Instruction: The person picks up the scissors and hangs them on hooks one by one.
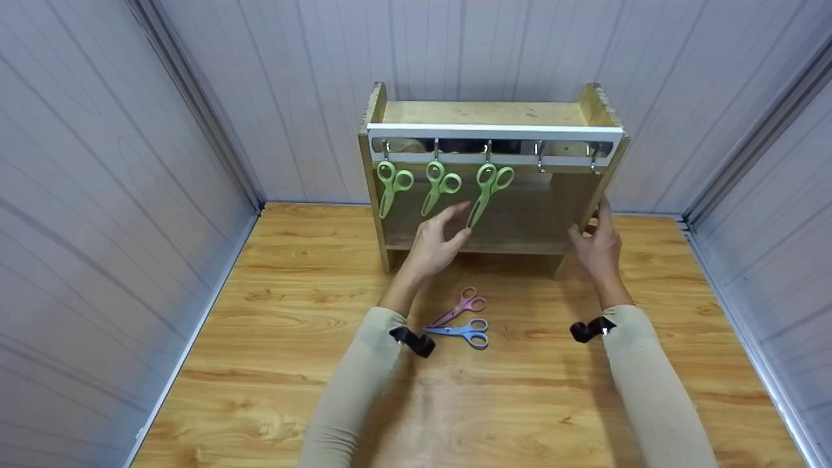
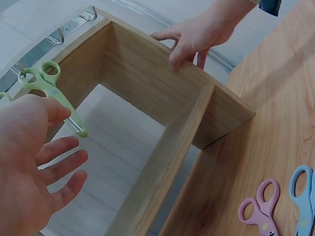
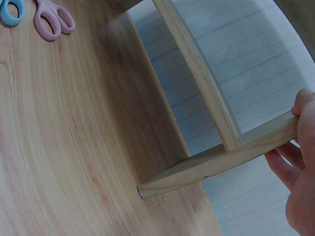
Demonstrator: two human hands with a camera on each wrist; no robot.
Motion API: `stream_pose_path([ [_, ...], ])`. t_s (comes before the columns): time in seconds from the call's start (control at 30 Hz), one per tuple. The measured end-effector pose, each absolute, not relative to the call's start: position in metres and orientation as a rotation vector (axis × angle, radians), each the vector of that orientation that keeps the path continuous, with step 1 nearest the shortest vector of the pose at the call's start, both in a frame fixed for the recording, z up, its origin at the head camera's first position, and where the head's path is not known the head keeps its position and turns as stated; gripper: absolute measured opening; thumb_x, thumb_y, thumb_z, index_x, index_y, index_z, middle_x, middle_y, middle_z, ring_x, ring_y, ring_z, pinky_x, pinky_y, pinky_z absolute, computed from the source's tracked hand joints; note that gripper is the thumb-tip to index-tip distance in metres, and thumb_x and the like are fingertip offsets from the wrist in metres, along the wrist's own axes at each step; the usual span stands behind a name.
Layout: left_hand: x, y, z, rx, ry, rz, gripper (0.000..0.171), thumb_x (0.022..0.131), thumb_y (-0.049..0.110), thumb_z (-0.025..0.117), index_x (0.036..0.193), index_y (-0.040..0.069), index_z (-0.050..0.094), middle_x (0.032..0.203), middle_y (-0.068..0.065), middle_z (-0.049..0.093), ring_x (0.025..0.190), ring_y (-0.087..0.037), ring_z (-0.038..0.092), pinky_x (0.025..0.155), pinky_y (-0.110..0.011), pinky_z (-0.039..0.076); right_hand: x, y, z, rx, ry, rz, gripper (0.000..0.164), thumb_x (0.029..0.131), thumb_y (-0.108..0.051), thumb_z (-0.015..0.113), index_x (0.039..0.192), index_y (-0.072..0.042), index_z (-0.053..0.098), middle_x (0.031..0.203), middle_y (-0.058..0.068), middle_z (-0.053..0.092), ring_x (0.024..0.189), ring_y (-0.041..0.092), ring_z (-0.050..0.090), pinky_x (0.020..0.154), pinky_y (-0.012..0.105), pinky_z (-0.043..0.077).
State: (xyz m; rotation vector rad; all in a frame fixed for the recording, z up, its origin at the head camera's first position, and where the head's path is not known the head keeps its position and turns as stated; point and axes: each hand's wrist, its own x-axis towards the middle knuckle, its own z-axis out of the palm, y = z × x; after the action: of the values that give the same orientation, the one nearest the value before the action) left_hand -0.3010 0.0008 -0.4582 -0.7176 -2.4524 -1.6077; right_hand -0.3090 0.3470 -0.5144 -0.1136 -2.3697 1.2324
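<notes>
Three green scissors hang by a handle loop from hooks on a white-edged rail across a wooden shelf (image 1: 481,248): one at the left (image 1: 387,188), one beside it (image 1: 435,188) and a third near the middle (image 1: 484,192). My left hand (image 1: 437,242) is at the third pair's blades, its fingers loosely spread; whether it touches them I cannot tell. With my right hand (image 1: 597,246) I grip the shelf's right side panel (image 3: 221,160), thumb on one face and fingers on the other. Pink scissors (image 1: 460,307) and blue scissors (image 1: 463,331) lie on the wood-patterned surface in front.
Two hooks (image 1: 540,156) at the rail's right end carry nothing. Pale panelled walls (image 1: 312,78) stand behind the shelf and on both sides. The wood-patterned surface (image 1: 260,364) stretches around and in front of the shelf.
</notes>
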Motion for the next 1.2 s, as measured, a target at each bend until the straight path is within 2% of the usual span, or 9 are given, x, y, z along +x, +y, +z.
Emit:
stream_pose_path([
  [0.17, -0.299, 0.000, -0.460, -0.726, -2.460, -1.629, 0.048, 0.108, 0.009, 0.069, 0.155, 0.003, 0.064, 0.146, -0.019, 0.076, 0.139, -0.034, 0.071, 0.122, -0.051, 0.053, -0.310, 0.348, -0.515, -0.105, -2.365, 1.239, 0.083, 0.104, -0.009, 0.064, 0.178, -0.015, 0.028, 0.153, 0.033, 0.063, 0.126, 0.056, 0.074, 0.081, 0.004, 0.043],
  [0.3, -0.299, -0.001, -0.464, -0.712, -2.478, -1.648, 0.048, 0.108, 0.009, 0.069, 0.156, 0.004, 0.064, 0.148, -0.021, 0.075, 0.131, -0.036, 0.075, 0.112, -0.053, 0.060, -0.309, 0.347, -0.515, -0.099, -2.356, 1.262, 0.083, 0.104, -0.008, 0.064, 0.178, -0.015, 0.028, 0.153, 0.033, 0.062, 0.126, 0.056, 0.074, 0.079, 0.000, 0.042],
  [0.53, -0.297, -0.003, -0.470, -0.705, -2.498, -1.674, 0.047, 0.109, 0.010, 0.068, 0.156, 0.006, 0.064, 0.149, -0.020, 0.074, 0.120, -0.036, 0.080, 0.101, -0.047, 0.065, -0.308, 0.347, -0.514, -0.101, -2.373, 1.266, 0.083, 0.105, -0.009, 0.063, 0.179, -0.019, 0.027, 0.155, 0.031, 0.062, 0.129, 0.054, 0.073, 0.083, 0.005, 0.044],
  [0.67, -0.295, -0.006, -0.475, -0.703, -2.504, -1.673, 0.048, 0.109, 0.011, 0.069, 0.157, 0.007, 0.063, 0.149, -0.019, 0.074, 0.122, -0.036, 0.079, 0.104, -0.048, 0.064, -0.309, 0.347, -0.514, -0.110, -2.365, 1.277, 0.082, 0.105, -0.010, 0.063, 0.178, -0.019, 0.028, 0.154, 0.031, 0.064, 0.128, 0.054, 0.074, 0.081, 0.003, 0.043],
  [0.87, -0.292, -0.010, -0.484, -0.702, -2.476, -1.703, 0.046, 0.108, 0.009, 0.069, 0.154, 0.005, 0.065, 0.149, -0.020, 0.074, 0.136, -0.037, 0.074, 0.113, -0.057, 0.059, -0.310, 0.347, -0.515, -0.095, -2.345, 1.303, 0.080, 0.104, -0.010, 0.064, 0.176, -0.017, 0.031, 0.153, 0.033, 0.064, 0.126, 0.057, 0.075, 0.074, 0.000, 0.044],
  [1.07, -0.287, -0.013, -0.491, -0.695, -2.479, -1.705, 0.044, 0.108, 0.006, 0.069, 0.152, 0.001, 0.066, 0.147, -0.020, 0.076, 0.138, -0.037, 0.072, 0.117, -0.055, 0.058, -0.309, 0.347, -0.514, -0.074, -2.354, 1.303, 0.080, 0.106, -0.009, 0.066, 0.177, -0.018, 0.030, 0.157, 0.034, 0.062, 0.128, 0.056, 0.074, 0.075, 0.001, 0.045],
  [1.13, -0.286, -0.013, -0.494, -0.692, -2.491, -1.694, 0.044, 0.108, 0.007, 0.069, 0.151, 0.001, 0.066, 0.146, -0.019, 0.076, 0.138, -0.036, 0.072, 0.119, -0.054, 0.057, -0.308, 0.347, -0.513, -0.077, -2.364, 1.299, 0.080, 0.106, -0.009, 0.067, 0.177, -0.019, 0.029, 0.157, 0.033, 0.061, 0.129, 0.055, 0.074, 0.079, 0.006, 0.050],
  [1.2, -0.284, -0.014, -0.497, -0.690, -2.495, -1.698, 0.043, 0.108, 0.006, 0.069, 0.150, 0.000, 0.067, 0.146, -0.019, 0.076, 0.138, -0.036, 0.072, 0.120, -0.054, 0.056, -0.307, 0.346, -0.512, -0.080, -2.376, 1.290, 0.081, 0.107, -0.010, 0.067, 0.178, -0.019, 0.028, 0.157, 0.032, 0.061, 0.130, 0.054, 0.074, 0.087, 0.019, 0.060],
])
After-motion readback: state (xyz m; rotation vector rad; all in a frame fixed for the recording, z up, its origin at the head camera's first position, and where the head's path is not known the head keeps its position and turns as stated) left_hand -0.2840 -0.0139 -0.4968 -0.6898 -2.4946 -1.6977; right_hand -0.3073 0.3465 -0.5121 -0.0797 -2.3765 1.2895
